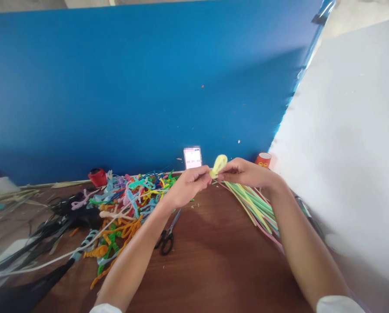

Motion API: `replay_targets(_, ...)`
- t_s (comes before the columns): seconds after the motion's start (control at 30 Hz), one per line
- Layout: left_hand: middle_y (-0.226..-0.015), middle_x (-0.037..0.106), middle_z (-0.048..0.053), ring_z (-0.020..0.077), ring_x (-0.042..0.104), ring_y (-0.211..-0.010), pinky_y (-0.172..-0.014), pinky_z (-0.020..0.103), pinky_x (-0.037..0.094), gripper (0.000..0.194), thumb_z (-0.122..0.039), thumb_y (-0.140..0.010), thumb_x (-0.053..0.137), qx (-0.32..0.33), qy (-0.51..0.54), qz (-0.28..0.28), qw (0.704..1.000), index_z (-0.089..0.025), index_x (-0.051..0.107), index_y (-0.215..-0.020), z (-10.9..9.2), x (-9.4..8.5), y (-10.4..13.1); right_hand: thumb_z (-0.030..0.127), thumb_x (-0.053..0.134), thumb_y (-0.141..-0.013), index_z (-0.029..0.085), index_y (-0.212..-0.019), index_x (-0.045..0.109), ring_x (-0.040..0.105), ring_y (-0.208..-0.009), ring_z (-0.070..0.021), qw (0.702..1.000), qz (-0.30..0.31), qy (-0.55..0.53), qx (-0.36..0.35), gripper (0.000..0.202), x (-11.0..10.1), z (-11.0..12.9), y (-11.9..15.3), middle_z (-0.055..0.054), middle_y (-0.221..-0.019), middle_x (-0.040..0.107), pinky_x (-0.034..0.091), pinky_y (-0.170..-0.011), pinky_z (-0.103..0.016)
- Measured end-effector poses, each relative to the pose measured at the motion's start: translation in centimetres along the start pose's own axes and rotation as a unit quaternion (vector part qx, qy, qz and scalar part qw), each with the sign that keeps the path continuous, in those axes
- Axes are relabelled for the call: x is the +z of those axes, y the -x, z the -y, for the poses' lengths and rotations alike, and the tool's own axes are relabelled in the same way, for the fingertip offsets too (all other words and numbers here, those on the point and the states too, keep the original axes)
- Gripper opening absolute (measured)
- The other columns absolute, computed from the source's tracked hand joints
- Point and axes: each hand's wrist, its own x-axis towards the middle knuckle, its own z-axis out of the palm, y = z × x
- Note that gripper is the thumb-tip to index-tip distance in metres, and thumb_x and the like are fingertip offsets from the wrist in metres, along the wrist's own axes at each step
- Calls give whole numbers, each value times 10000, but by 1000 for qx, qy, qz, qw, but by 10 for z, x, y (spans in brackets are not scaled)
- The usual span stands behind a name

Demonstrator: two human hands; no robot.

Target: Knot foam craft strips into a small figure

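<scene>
A looped yellow fuzzy strip is held up between my two hands, above the back of the brown table. My left hand pinches its lower end from the left. From the right, my right hand is closed on the same piece near its base, with the fingertips partly hidden. The loops stand upright above my fingers. Behind my hands a phone with a lit timer screen leans against the blue panel. Long green, yellow and pink fuzzy strips lie under and beside my right hand.
Scissors with black handles lie left of the middle of the brown table. Many coloured fuzzy pieces are heaped at the left, beside black bags. A red cup stands back right, a red spool back left.
</scene>
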Motion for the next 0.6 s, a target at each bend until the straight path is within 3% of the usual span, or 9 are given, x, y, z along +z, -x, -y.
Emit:
replay_targets(0.17,-615,452,-33,95,367,-576,-559,245,269,249,-311,-897,506,-11,-121,124,985,-167,553,-700,-10,-1,4,417,666,-822,156,-776,744,483,-633,-125,1000,-5,24,12,276,-3,-1,3,-17,-705,651,330,-587,-266)
replay_targets(0.23,-562,426,-38,94,351,-538,-541,255,246,252,-271,-877,500,-19,-167,129,977,-169,543,-651,-9,1,4,423,662,-832,157,-760,732,440,-596,-112,999,-10,45,15,283,-2,3,3,-9,-669,619,298,-554,-265)
replay_targets(0.4,-587,497,-22,109,390,-549,-554,264,248,208,-207,-826,488,-55,-245,-24,968,-175,531,-625,-1,8,-1,396,551,-915,173,-762,673,316,-532,-92,993,-48,105,13,297,6,21,6,34,-584,457,224,-530,-274)
replay_targets(0.5,-595,485,-24,111,390,-568,-573,256,264,219,-199,-853,455,-66,-217,-105,968,-172,525,-647,0,8,-5,313,463,-954,184,-650,554,284,-555,-103,983,-73,167,-20,342,12,37,9,29,-586,415,222,-563,-291)
replay_targets(0.6,-600,417,-40,103,341,-572,-567,246,254,262,-283,-913,454,-43,-144,-146,978,-178,482,-676,-1,6,-7,243,431,-950,191,-619,480,284,-549,-107,976,-72,204,-28,338,17,47,11,33,-561,378,214,-570,-303)
